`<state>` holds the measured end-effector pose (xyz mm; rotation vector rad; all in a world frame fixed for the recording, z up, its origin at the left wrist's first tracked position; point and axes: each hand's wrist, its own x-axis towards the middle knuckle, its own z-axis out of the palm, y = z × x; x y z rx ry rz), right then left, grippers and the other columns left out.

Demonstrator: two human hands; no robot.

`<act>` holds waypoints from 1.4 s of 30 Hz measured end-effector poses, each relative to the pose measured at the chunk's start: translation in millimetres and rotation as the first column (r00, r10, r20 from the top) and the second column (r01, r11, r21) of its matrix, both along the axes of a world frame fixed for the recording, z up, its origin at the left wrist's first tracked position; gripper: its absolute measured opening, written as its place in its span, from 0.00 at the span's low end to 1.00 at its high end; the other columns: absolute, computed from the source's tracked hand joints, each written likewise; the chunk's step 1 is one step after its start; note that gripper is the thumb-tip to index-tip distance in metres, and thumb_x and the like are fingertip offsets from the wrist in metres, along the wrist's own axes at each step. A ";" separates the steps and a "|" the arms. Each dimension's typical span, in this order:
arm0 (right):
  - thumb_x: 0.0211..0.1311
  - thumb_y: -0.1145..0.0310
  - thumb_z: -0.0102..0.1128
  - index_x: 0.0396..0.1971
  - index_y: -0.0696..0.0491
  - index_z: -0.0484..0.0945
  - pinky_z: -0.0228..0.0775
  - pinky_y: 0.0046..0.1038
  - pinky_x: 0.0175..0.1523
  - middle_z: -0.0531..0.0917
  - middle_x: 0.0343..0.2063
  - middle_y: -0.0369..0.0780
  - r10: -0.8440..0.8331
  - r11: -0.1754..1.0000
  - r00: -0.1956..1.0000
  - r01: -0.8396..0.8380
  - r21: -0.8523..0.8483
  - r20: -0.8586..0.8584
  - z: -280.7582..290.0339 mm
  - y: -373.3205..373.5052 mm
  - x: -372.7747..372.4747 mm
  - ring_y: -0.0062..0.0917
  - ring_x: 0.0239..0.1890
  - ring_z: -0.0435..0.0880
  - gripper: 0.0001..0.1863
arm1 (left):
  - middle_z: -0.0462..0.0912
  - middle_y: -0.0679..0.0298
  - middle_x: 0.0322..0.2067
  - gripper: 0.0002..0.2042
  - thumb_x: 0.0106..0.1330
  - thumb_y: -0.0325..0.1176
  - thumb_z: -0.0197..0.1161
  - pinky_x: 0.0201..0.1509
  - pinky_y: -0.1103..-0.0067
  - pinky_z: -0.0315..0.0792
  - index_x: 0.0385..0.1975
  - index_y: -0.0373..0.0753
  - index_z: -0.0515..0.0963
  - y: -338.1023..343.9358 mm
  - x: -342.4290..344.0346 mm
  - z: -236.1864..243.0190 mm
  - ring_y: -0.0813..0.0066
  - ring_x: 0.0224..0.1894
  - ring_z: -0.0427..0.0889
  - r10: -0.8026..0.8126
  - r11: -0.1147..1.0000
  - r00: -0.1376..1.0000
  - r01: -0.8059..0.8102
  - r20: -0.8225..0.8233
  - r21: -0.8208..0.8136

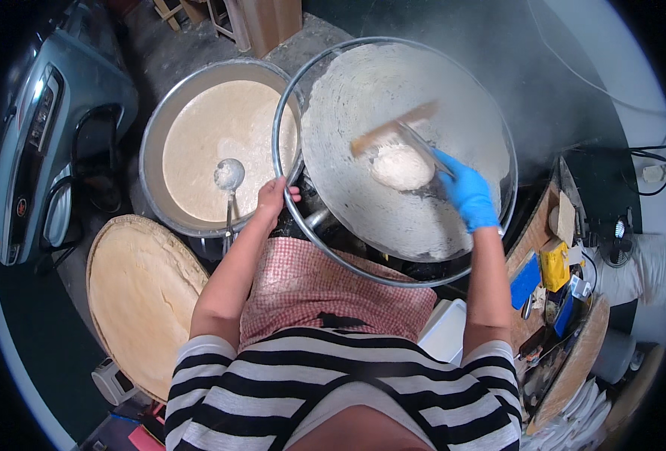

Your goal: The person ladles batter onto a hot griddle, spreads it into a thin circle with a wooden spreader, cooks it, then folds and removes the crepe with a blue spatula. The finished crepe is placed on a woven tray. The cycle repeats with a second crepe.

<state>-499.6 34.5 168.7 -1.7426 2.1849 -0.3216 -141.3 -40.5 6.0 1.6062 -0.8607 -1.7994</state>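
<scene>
My gloved right hand (464,192) is closed round the handle of a batter spreader (378,140) with a wooden blade. The blade, blurred by motion, stands over the round griddle (333,203), touching or just above a pale mound of batter (402,167). A thin greyish film coats much of the griddle. Bare, my left hand (275,197) grips the metal ring (279,124) round the griddle on its left side. Close by that hand is a wide metal pot (152,139) of beige batter (198,150). A ladle (229,174) lies in it, its handle toward me.
Left below the pot rests a stack of large pale flatbreads (137,293). A grey-blue vehicle (70,128) stands at far left. At right, a wooden shelf (528,233) holds a yellow box (554,264) and blue items. Steam drifts over the griddle's far right; a cable (573,71) hangs there.
</scene>
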 end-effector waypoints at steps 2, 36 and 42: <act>0.56 0.67 0.52 0.54 0.32 0.67 0.70 0.38 0.44 0.79 0.36 0.47 -0.019 0.997 0.997 0.024 0.077 -0.070 -9.4 -5.7 17.3 0.44 0.38 0.78 0.24 | 0.80 0.58 0.31 0.17 0.68 0.46 0.44 0.30 0.79 0.73 0.38 0.37 0.69 -3.4 1.1 0.7 0.72 0.29 0.79 0.054 0.997 0.998 -0.053 0.022 -0.051; 0.60 0.59 0.49 0.47 0.42 0.75 0.69 0.30 0.47 0.81 0.37 0.43 0.309 0.946 0.938 -0.320 0.055 0.155 -18.7 -75.2 -25.4 0.37 0.39 0.80 0.16 | 0.74 0.67 0.30 0.23 0.64 0.34 0.55 0.36 0.86 0.67 0.55 0.29 0.60 121.6 2.0 -35.8 0.84 0.31 0.71 0.092 0.969 0.995 -0.083 0.030 -0.232; 0.58 0.64 0.51 0.46 0.50 0.76 0.66 0.28 0.50 0.80 0.41 0.43 0.319 0.939 0.941 -0.330 0.095 0.115 -22.6 -110.9 -104.2 0.33 0.43 0.79 0.16 | 0.76 0.64 0.33 0.19 0.65 0.30 0.53 0.40 0.85 0.68 0.54 0.32 0.61 149.6 -4.6 -35.5 0.82 0.34 0.73 0.031 0.975 0.996 -0.048 -0.083 -0.217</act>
